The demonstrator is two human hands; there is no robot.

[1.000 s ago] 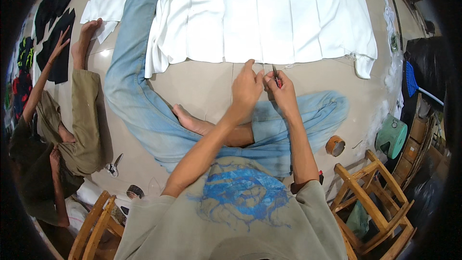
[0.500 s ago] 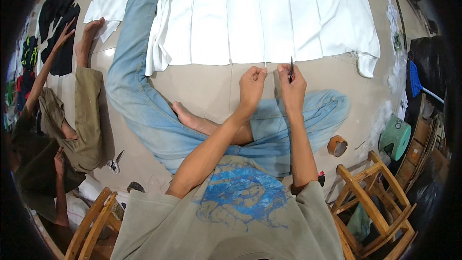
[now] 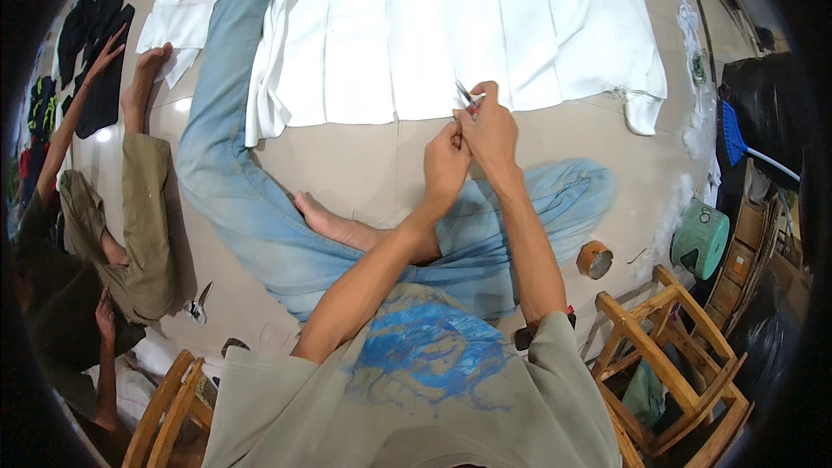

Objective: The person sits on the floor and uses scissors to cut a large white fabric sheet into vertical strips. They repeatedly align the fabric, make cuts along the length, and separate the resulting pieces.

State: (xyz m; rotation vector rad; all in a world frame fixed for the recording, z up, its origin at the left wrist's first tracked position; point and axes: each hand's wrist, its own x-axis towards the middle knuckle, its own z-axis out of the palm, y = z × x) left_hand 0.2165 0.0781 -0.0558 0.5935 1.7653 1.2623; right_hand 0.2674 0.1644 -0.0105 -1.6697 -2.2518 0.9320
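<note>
A wide white pleated fabric (image 3: 416,35) lies spread on the floor in front of me. My right hand (image 3: 488,134) is closed on small red-handled thread snips (image 3: 472,104), their blades angled up-left over the fabric's near edge. My left hand (image 3: 444,160) is just below that edge, beside and slightly under my right hand, fingers pinched; what they hold is too small to make out, perhaps a thread.
My jeans-clad legs lie around the hands. At left, a co-worker (image 3: 139,217) sits near black cloth (image 3: 91,35), white pieces (image 3: 169,17) and scissors (image 3: 197,308). At right are a tape roll (image 3: 595,259), green cylinder (image 3: 698,237), blue broom (image 3: 735,134) and wooden stool (image 3: 659,364).
My right hand has moved left and up, closer to my left hand, and the snips have tilted from upright toward the left. My left hand has dropped slightly. The whole view has shifted a little.
</note>
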